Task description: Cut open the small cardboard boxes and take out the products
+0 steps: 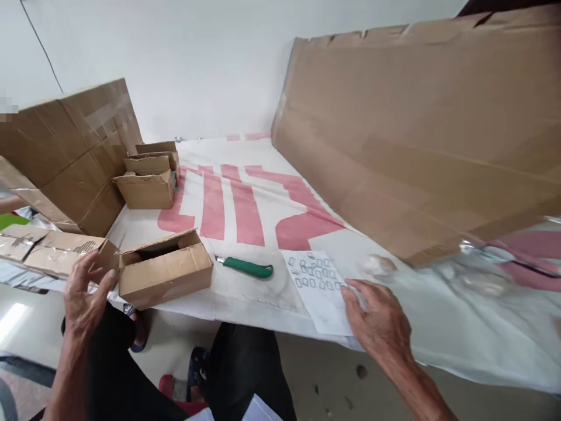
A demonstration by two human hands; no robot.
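Note:
My left hand [85, 295] is open, thumb and fingers apart, at the left end of a small open cardboard box [164, 278]; its thumb is by the box's edge. My right hand [380, 320] lies at the right edge of a white paper sheet [326, 310] bearing rows of small outlined shapes. Its fingers are curled, and something pale and translucent shows between thumb and forefinger, too unclear to name. Between box and sheet, a green-handled utility knife [248, 267] rests on the cloth, its tip towards the box.
Closed cardboard boxes [61, 254] line the front left edge. Behind them are open small boxes [146, 190] and an upright cardboard panel [87, 158]. A large cardboard sheet [421, 134] rises at the right. Scissors [521, 260] and small clear packets [379, 265] lie at the right.

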